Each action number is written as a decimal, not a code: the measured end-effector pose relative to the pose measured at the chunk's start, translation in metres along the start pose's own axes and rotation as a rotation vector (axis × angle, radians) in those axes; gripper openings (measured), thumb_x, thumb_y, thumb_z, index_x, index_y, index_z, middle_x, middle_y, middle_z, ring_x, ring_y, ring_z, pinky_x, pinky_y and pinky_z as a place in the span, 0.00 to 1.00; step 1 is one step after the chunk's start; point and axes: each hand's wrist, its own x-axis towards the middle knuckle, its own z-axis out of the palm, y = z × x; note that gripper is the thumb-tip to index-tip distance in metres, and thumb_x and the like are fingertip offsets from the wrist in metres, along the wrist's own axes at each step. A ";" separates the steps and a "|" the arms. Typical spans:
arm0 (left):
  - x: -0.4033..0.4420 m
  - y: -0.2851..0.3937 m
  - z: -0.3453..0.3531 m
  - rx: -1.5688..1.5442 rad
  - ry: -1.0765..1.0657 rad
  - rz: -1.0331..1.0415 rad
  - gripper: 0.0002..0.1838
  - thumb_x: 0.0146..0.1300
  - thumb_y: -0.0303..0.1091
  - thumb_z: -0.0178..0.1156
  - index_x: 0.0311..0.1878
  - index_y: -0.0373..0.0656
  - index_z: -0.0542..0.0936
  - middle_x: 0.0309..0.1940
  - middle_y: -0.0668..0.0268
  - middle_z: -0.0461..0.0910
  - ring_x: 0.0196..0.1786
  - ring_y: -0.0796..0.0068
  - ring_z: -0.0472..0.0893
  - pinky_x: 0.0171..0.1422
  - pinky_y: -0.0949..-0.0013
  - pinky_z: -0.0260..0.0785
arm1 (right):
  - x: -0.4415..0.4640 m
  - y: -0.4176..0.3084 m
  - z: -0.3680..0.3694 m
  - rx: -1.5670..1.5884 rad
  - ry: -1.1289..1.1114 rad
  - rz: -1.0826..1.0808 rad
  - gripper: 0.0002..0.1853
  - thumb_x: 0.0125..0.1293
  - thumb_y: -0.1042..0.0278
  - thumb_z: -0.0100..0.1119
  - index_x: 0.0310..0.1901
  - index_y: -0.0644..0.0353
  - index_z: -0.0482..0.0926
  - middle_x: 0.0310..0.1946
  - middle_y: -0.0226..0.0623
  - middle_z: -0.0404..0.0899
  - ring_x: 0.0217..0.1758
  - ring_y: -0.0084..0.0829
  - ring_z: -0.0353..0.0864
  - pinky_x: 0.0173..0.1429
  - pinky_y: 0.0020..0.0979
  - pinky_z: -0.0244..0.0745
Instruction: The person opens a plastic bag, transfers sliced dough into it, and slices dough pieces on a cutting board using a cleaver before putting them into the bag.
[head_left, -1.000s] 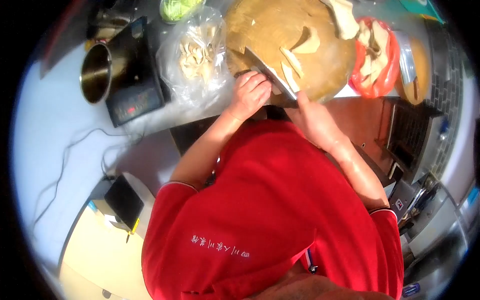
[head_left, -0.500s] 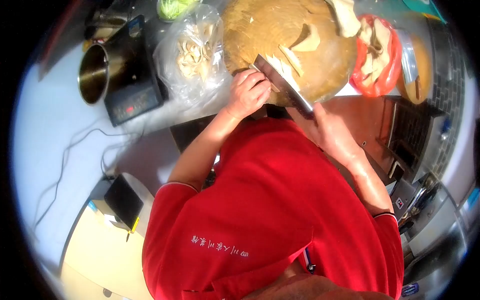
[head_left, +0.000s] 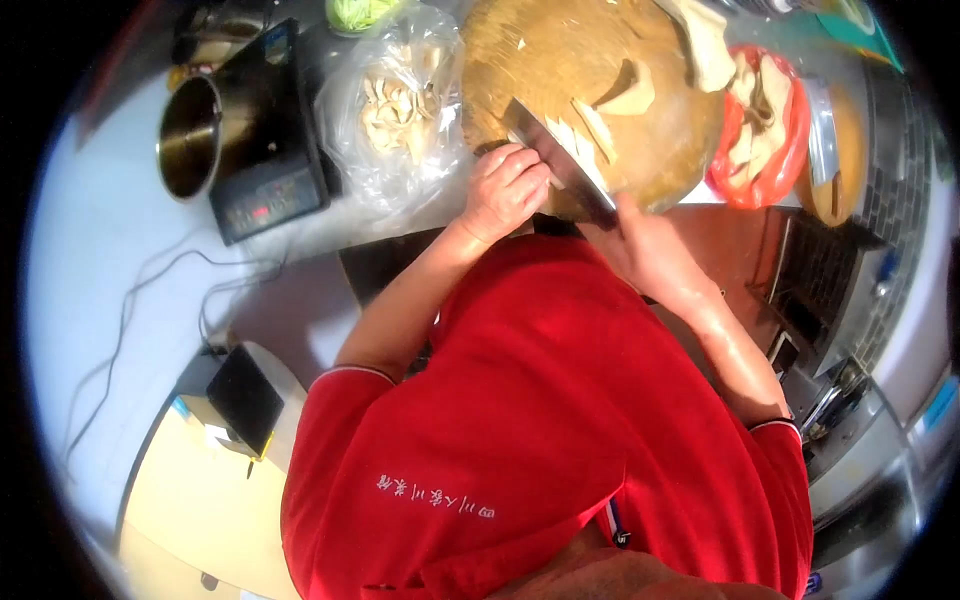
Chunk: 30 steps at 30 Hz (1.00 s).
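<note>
We see right hand (head_left: pixel 650 250) gripping knife (head_left: pixel 566 164), blade slanting forward-left. Left hand (head_left: pixel 503 194) curls just left of knife; can't tell its hold.

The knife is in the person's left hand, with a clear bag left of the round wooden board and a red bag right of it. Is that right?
Not quite: the head view shows the knife in the right hand, not the left hand. The clear bag is left of the round wooden board, the red bag right of it.
</note>
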 end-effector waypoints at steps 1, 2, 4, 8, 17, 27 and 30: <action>0.000 -0.001 -0.001 0.001 0.008 -0.008 0.10 0.55 0.27 0.74 0.41 0.46 0.86 0.47 0.64 0.82 0.52 0.60 0.83 0.57 0.59 0.79 | 0.007 -0.002 0.004 0.022 0.026 -0.026 0.17 0.67 0.78 0.59 0.54 0.70 0.66 0.31 0.64 0.82 0.41 0.68 0.83 0.46 0.62 0.76; -0.001 -0.001 -0.002 -0.007 -0.005 -0.017 0.11 0.55 0.27 0.74 0.42 0.45 0.86 0.47 0.63 0.82 0.51 0.59 0.83 0.57 0.58 0.79 | 0.015 -0.005 0.008 -0.007 0.018 0.001 0.17 0.67 0.78 0.59 0.53 0.70 0.66 0.32 0.65 0.82 0.41 0.68 0.83 0.46 0.61 0.76; 0.001 -0.003 -0.007 -0.011 -0.027 -0.027 0.11 0.55 0.26 0.75 0.42 0.43 0.86 0.47 0.61 0.82 0.50 0.56 0.83 0.57 0.57 0.79 | 0.031 -0.010 0.013 -0.065 0.010 0.042 0.16 0.66 0.79 0.59 0.53 0.70 0.67 0.33 0.66 0.82 0.43 0.68 0.83 0.47 0.61 0.76; 0.000 -0.005 -0.004 -0.035 -0.007 -0.033 0.12 0.55 0.23 0.74 0.43 0.41 0.85 0.47 0.60 0.83 0.49 0.55 0.83 0.56 0.57 0.79 | 0.032 0.002 0.007 0.036 0.032 -0.002 0.16 0.67 0.78 0.59 0.52 0.70 0.67 0.33 0.66 0.82 0.44 0.69 0.83 0.48 0.61 0.76; 0.011 -0.009 -0.010 -0.047 -0.080 0.027 0.13 0.56 0.22 0.74 0.45 0.43 0.87 0.46 0.63 0.84 0.52 0.56 0.82 0.60 0.57 0.77 | 0.003 0.008 0.010 0.078 -0.007 0.101 0.17 0.68 0.76 0.59 0.54 0.69 0.67 0.36 0.67 0.82 0.46 0.69 0.83 0.50 0.61 0.77; 0.011 -0.009 -0.012 -0.048 -0.106 0.043 0.11 0.55 0.24 0.75 0.42 0.43 0.87 0.45 0.63 0.85 0.49 0.57 0.83 0.58 0.57 0.78 | -0.006 0.019 0.009 0.086 0.051 0.036 0.18 0.68 0.75 0.61 0.56 0.68 0.68 0.37 0.67 0.82 0.48 0.68 0.83 0.53 0.60 0.77; 0.014 -0.008 -0.012 -0.041 -0.102 0.049 0.12 0.55 0.24 0.75 0.42 0.43 0.86 0.45 0.63 0.84 0.49 0.57 0.83 0.58 0.56 0.78 | 0.007 0.019 0.006 0.068 0.082 0.035 0.18 0.67 0.75 0.61 0.55 0.68 0.67 0.37 0.67 0.82 0.48 0.68 0.82 0.52 0.60 0.76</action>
